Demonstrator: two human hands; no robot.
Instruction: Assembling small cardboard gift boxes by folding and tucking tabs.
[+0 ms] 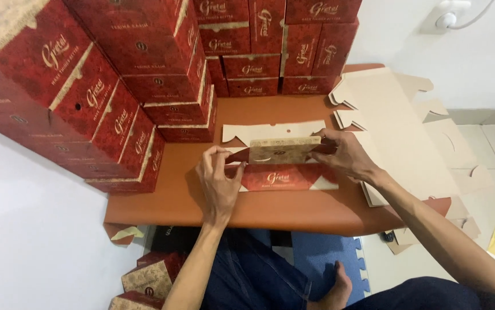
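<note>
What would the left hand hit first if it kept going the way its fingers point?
Probably the flat carton it already pinches at the left end: the left hand points up and right, into the carton. Past it, the stacked red boxes; depth unclear.

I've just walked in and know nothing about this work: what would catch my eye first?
Stacks of red boxes tower along the left and back of the low brown table. At its middle, the left hand and right hand fold a flat red box, with unfolded cardboard blanks piled on the right.
</note>
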